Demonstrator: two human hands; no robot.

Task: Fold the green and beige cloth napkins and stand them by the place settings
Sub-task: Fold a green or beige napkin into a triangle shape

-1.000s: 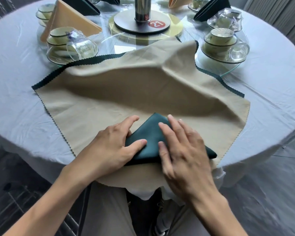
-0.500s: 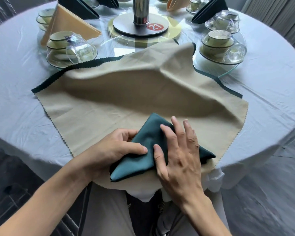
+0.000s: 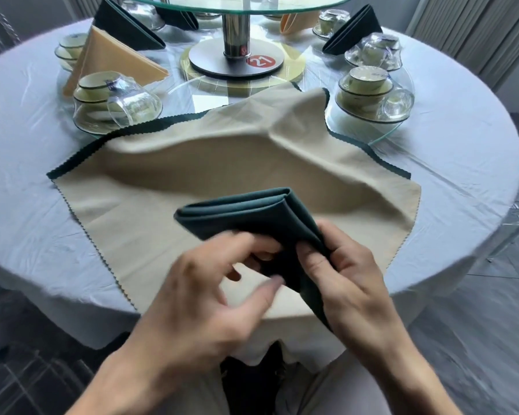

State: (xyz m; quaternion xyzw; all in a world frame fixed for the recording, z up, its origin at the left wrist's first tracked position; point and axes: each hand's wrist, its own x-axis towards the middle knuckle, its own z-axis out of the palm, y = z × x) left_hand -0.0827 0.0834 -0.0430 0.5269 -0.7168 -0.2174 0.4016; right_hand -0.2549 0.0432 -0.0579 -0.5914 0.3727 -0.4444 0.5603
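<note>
Now both hands' grip pinching folded green napkin (image 3: pixel 252 214), left hand (image 3: pixel 210 295), right hand (image 3: pixel 351 283), above beige cloth (image 3: pixel 150 187)

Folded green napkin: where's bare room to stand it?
The right hand pinches the folded dark green cloth napkin. Free patches: white tablecloth left of the spread beige cloth, and the stretch right of it below the right stacked cup-and-saucer setting. Crowded: around the steel turntable base and left setting.

Green napkin (image 3: pixel 252 217) now lifted off cloth.
</note>
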